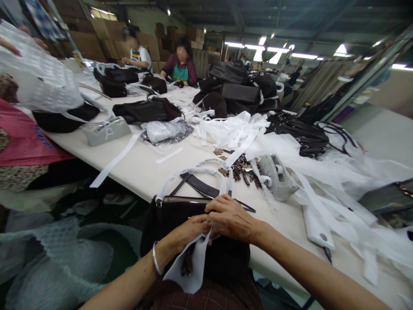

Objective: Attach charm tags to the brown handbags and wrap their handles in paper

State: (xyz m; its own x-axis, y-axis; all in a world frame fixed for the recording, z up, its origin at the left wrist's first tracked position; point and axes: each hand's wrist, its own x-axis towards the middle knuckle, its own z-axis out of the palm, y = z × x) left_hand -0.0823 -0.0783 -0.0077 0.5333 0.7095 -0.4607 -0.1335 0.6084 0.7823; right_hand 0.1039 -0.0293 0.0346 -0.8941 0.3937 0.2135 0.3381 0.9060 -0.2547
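Head view: left fingers [197,220] closed on the upper edge of a white sheet [196,274], right fingers [217,205] curled nearly shut over the same spot, exact hold hidden. Just beneath both, a dark handbag [227,260] against the desk [145,161]. Looks only partway along: handles [210,162] beyond the fingers already wrapped in white, dark hanging piece [187,260] below partly covered, sheet's lower flap loose. Just beyond the handbag, a bare dark strap [200,185]. Ahead and right of the fingers, chains [237,171], what looks like a grey tape dispenser [278,178], and loose white strips [322,212] crowding that side.
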